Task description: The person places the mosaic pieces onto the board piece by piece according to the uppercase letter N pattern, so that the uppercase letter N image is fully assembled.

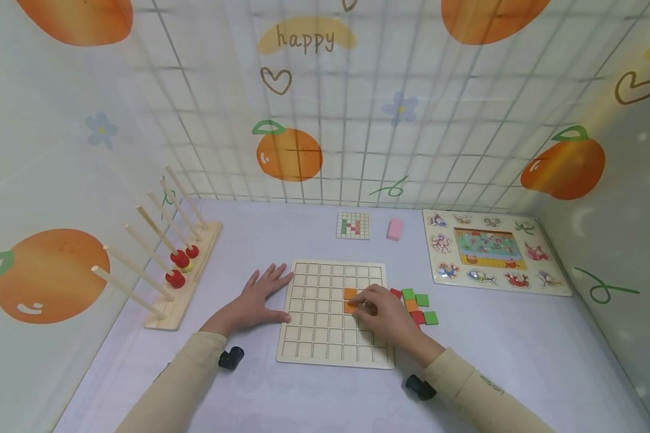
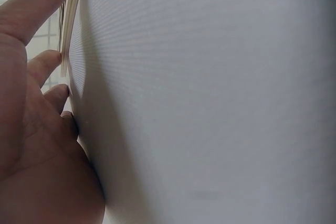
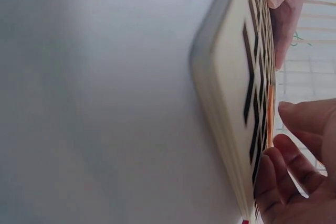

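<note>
Both hands show on my head feed, one at each side of a pale gridded board (image 1: 316,316): the left hand (image 1: 253,305) lies spread, its fingers straight and holding nothing, thumb and forefinger against the board's left edge; the right hand (image 1: 383,311) has bent fingers, thumb and forefinger at the nearer of two orange tiles (image 1: 349,307), and I cannot tell whether they pinch it. Largest in my view is the printed sheet (image 1: 222,120) at the back, with oranges and the word "happy". Below it spreads the pale tabletop (image 1: 281,228). On the left I have a wooden peg rack (image 1: 200,261), with red rings (image 1: 176,279) and a yellow one low on some pegs. Over to the right lies a puzzle board (image 1: 452,255), sea creatures round a bright picture. Between these sits the gridded board, flat on the tabletop (my right wrist feed gives its rounded corner close up). Beyond its far edge I make out a small patterned card (image 1: 353,225), with a pink block (image 1: 394,229) near it. Smallest are the tiles: the two orange ones sit in adjoining squares of the board, and loose tiles (image 1: 422,299) in red, green and orange lie clustered beside its right edge, partly hidden by the right hand
</note>
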The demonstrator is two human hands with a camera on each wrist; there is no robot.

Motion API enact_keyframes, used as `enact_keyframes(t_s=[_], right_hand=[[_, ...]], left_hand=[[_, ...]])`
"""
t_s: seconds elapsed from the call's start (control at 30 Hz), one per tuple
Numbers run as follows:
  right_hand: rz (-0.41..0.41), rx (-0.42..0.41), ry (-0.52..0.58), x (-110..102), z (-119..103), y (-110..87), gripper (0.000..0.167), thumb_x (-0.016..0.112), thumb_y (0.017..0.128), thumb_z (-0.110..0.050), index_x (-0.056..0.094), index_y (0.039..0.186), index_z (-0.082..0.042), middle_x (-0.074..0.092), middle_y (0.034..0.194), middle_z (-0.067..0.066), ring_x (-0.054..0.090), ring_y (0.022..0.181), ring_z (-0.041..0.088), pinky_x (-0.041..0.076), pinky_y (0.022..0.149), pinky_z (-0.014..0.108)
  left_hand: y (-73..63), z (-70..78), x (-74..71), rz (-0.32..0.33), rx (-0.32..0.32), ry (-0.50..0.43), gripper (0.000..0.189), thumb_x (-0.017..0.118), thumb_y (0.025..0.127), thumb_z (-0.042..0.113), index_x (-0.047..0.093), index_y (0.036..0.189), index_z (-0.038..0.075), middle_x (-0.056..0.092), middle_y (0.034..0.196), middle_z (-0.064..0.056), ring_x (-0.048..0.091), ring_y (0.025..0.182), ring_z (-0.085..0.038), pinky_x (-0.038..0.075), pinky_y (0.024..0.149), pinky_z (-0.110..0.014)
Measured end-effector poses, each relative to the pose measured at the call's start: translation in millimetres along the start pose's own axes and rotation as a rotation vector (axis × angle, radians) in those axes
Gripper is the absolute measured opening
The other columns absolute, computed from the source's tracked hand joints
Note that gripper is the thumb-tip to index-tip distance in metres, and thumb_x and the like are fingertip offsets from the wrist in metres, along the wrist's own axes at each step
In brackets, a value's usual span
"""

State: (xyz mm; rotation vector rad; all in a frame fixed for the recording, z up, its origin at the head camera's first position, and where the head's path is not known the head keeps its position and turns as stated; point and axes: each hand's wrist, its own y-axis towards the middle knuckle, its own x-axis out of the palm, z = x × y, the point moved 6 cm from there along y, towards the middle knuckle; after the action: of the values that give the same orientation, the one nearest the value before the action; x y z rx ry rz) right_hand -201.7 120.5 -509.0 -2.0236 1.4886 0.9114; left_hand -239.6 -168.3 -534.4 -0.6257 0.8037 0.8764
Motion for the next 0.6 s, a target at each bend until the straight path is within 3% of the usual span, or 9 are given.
enact_keyframes(t_s=[0.23, 0.6], right_hand=[[0.002, 0.031, 0.015, -5, 4, -7.0, 0.017, 0.077, 0.09, -0.016, 0.078, 0.105, -0.025, 0.061, 0.098, -0.012, 0.054, 0.086, 0.01, 0.053, 0.075, 0.025], [0.025, -0.002, -0.001, -22, 16, -19.4, 0.021, 0.078, 0.089, -0.013, 0.077, 0.107, -0.022, 0.062, 0.1, -0.011, 0.057, 0.086, 0.009, 0.054, 0.075, 0.027]], left_hand=[[0.0, -0.5, 0.3, -0.005, -0.001, 0.001, 0.106, 0.079, 0.079, 0.061, 0.027, 0.163, 0.022, 0.01, 0.171, -0.003, -0.003, 0.157, -0.028, -0.01, 0.125, -0.052], [-0.2, 0.3, -0.4, -0.005, -0.005, 0.005, 0.105, 0.079, 0.079, 0.06, 0.028, 0.163, 0.022, 0.01, 0.171, -0.003, -0.002, 0.157, -0.028, -0.01, 0.125, -0.052]])
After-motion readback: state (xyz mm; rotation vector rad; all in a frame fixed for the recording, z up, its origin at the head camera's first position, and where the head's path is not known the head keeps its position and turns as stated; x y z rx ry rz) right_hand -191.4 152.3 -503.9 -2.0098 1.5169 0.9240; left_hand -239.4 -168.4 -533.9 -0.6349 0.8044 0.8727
